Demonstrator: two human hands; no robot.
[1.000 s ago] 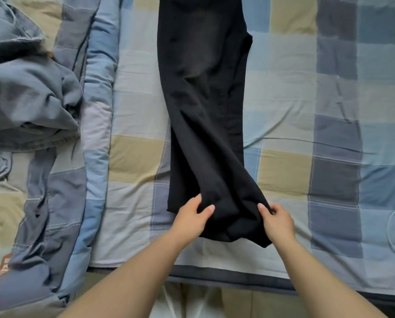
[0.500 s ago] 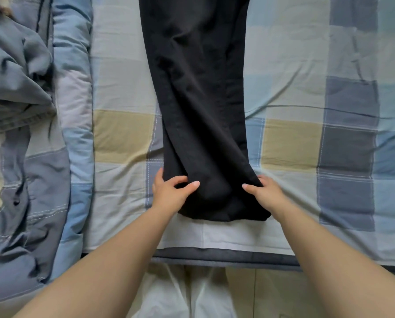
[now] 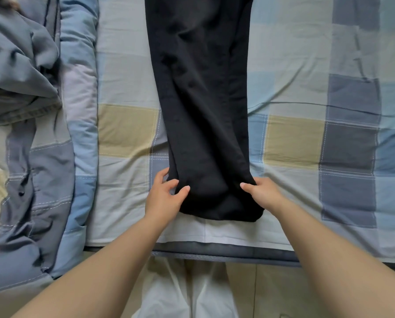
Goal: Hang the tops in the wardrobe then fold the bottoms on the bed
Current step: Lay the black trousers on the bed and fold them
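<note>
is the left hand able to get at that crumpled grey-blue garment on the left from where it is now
Probably yes. The left hand grips the black trousers by the hem and must let go first. Only bare quilt lies between it and the grey-blue garment.
</note>
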